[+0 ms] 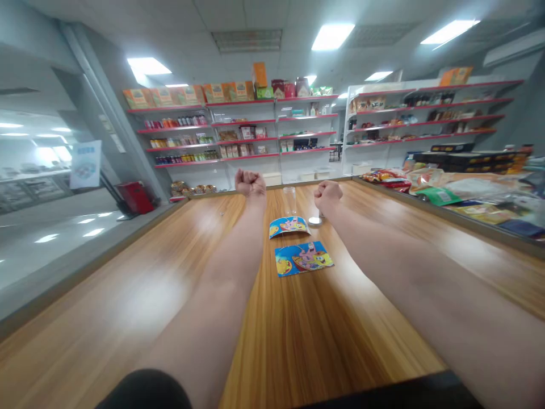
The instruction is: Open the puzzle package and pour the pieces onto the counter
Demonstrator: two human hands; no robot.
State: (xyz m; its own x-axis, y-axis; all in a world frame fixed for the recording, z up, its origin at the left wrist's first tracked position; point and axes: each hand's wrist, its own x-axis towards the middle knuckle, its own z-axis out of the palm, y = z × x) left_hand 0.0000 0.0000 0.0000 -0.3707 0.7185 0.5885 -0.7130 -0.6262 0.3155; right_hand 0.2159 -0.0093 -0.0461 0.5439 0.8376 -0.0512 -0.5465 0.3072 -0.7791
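Observation:
Both my arms stretch forward over the wooden table (272,352). My left hand (251,183) is closed in a fist, raised left of a clear jar (289,201); nothing shows in it. To the jar's right, my right hand (328,196) also makes a fist with nothing visible inside. A round white lid (315,221) lies just below the right hand, and my right wrist partly hides a small object beside it. Between my forearms lie two blue cartoon pictures: a curved one (289,226) nearer the jar, and a flat one (304,259) closer to me.
Bagged goods, including a green packet (439,196), are heaped along the right edge, with black boxes (464,160) behind. Stocked shelves (242,122) line the far wall. Left of the table stand a sign (86,165) and a red box (135,197).

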